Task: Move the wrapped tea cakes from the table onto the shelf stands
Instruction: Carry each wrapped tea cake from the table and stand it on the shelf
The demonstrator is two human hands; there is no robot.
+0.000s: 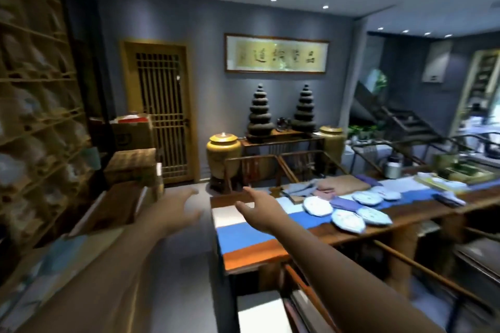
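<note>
Now both my arms stretch forward, left hand (178, 207) and right hand (257, 209) empty, fingers loosely spread; I judge I'm between trips; next I must reach right for the tea cakes (349, 220) on the table (243, 257); the shelf (38, 105) stands left.

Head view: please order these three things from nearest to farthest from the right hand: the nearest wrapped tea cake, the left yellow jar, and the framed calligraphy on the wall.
From the right hand:
1. Nearest wrapped tea cake, on the table just to its right.
2. Left yellow jar, on the floor behind the table's end.
3. Framed calligraphy, high on the back wall.
</note>
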